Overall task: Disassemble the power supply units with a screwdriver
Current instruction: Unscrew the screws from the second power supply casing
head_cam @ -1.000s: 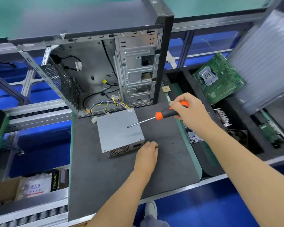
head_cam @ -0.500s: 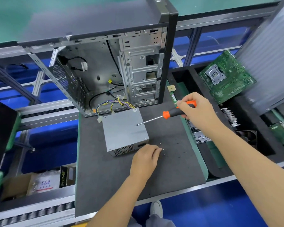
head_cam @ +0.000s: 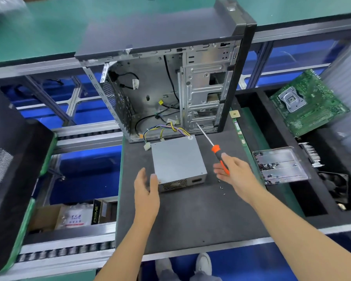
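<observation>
The grey power supply unit (head_cam: 178,161) lies flat on the dark mat (head_cam: 190,216), its coloured cables (head_cam: 166,129) trailing toward the open computer case (head_cam: 201,82) behind it. My left hand (head_cam: 146,189) is open, with its fingertips at the unit's near left corner. My right hand (head_cam: 236,175) hovers just right of the unit with the fingers stretched out. Its thumb pins the orange and black handle of the screwdriver (head_cam: 218,154) against the palm. The shaft points up and left toward the foot of the case.
Two or three loose screws (head_cam: 222,188) lie on the mat by my right hand. A metal tray (head_cam: 280,159) with screws sits at the right, a green motherboard (head_cam: 308,102) beyond it. Roller conveyor rails (head_cam: 65,252) run on the left.
My left hand moved from the mat right of the unit to its near left corner and opened. My right hand dropped closer, swinging the screwdriver tip away from the unit's top toward the case.
</observation>
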Demonstrator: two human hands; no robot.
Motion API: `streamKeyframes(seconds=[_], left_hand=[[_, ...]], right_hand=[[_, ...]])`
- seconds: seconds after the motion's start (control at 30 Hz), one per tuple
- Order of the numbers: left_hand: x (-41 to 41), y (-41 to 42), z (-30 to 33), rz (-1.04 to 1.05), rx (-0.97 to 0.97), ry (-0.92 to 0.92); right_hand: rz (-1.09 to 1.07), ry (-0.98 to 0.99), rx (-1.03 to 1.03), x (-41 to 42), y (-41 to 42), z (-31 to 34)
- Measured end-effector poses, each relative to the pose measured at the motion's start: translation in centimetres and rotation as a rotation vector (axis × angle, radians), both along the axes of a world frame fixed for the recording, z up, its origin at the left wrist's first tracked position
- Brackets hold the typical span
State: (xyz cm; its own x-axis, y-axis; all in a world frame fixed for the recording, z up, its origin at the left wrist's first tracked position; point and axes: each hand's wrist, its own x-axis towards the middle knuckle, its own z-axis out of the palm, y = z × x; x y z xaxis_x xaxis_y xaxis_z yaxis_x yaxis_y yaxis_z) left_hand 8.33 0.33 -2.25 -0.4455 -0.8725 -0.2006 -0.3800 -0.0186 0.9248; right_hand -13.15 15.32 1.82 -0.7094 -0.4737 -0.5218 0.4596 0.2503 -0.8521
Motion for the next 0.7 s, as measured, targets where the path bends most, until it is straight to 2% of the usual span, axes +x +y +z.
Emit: streamKeyframes(seconds=[0.13, 0.37, 0.53, 0.63, 0.7], left_hand=[[-0.1, 0.2, 0.2, -0.193, 0.038, -0.121], [-0.2, 0.5, 0.8, -0.206, 0.077, -0.071], [0.1, -0.3, 0.4, -0.245, 0.134, -0.075], [0.4, -0.5, 0.2, -0.31, 0.136, -0.127], [0.4, -0.6, 0.0, -0.283, 0.151, -0.127]], right_hand=[[0.069, 0.013, 0.009, 2.0, -1.1, -0.7], [0.03, 0.014, 0.005, 3.5, -1.4, -2.3], [0.051, 0.083, 0.105, 3.7, -1.8, -3.1], [0.025, 0.023, 0.047, 3.9, -2.1, -3.3], [0.022, 0.013, 0.03, 3.9, -2.2, -3.4]])
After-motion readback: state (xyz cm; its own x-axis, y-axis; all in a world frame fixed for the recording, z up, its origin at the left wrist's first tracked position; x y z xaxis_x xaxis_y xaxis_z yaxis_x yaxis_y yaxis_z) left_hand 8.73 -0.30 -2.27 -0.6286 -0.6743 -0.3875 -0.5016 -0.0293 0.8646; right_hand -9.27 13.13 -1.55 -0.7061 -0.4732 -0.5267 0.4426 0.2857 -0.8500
